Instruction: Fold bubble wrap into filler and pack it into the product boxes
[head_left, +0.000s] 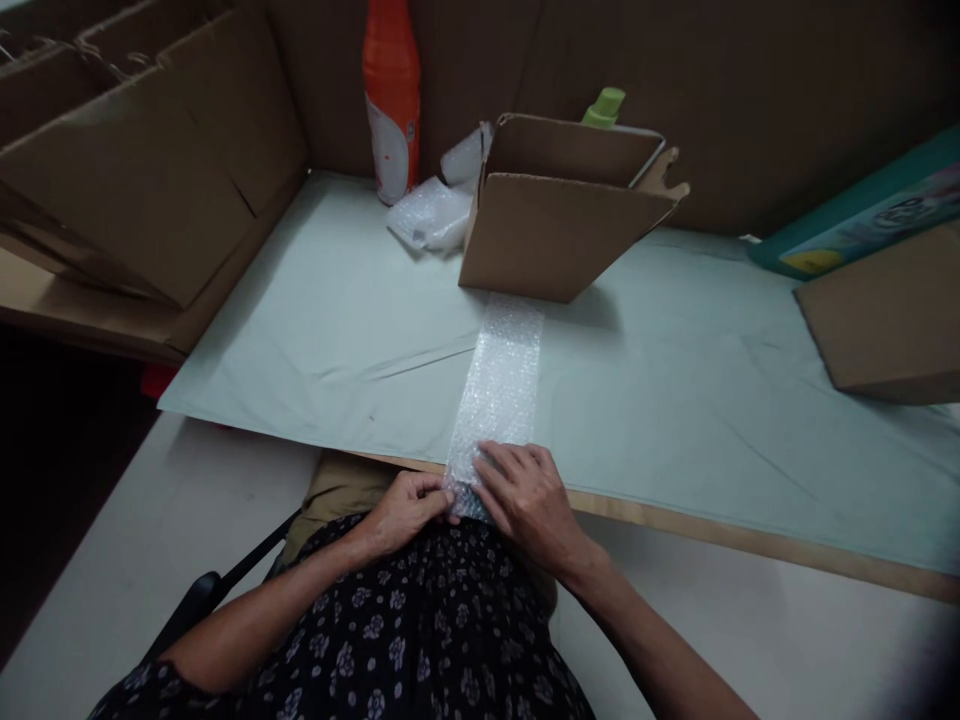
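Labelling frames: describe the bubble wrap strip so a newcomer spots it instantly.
On the pale green table sheet, find the open cardboard box. A clear bubble wrap strip runs from it to both hands; unlike the crumpled wrap beside the orange bottle, it lies flat.

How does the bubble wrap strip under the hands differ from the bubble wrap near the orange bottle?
The bubble wrap strip lies flat and long across the table's pale cover; the crumpled bubble wrap sits bunched beside the orange bottle. The left hand and right hand hold the strip's near end; nothing touches the crumpled piece. Both are clear.
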